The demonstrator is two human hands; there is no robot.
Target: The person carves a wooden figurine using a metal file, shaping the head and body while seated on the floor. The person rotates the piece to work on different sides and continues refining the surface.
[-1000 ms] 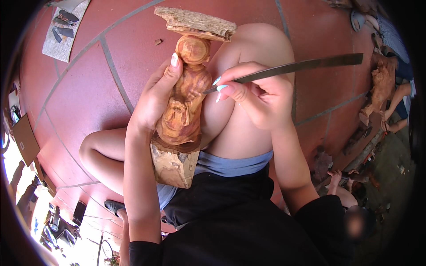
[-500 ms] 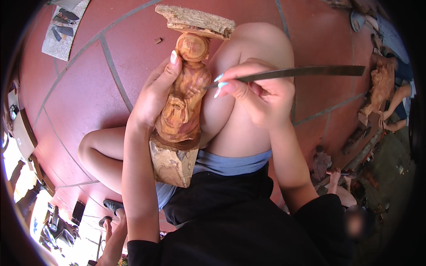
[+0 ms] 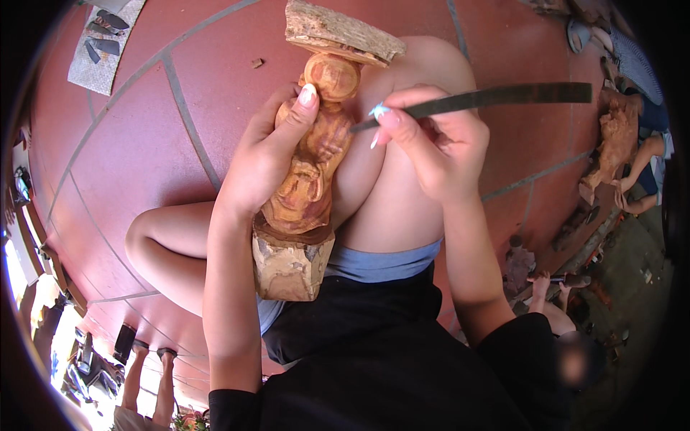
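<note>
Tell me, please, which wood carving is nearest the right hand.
The yellow-brown figurine gripped in the left hand, topped by a rough slab; the reddish carving lies far right, near another person's hands.

Left hand (image 3: 267,159): most fingers hidden behind the reddish-brown and yellow carved wooden figure (image 3: 307,197). Right hand (image 3: 447,147): conceals a section of the long, narrow, flat dark tool (image 3: 517,95); tool slightly blurred, contact between tip and figure undetermined. Speckled grey-white mat (image 3: 90,80), upper left: cut off by upper edge. Standing person's bare legs (image 3: 134,381): upper body beyond lower edge. Co-worker's head (image 3: 573,359), lower right: blurred. Small brown fragment (image 3: 257,63): too small to identify. Dark objects (image 3: 86,350), lower left: kinds unclear in glare.
</note>
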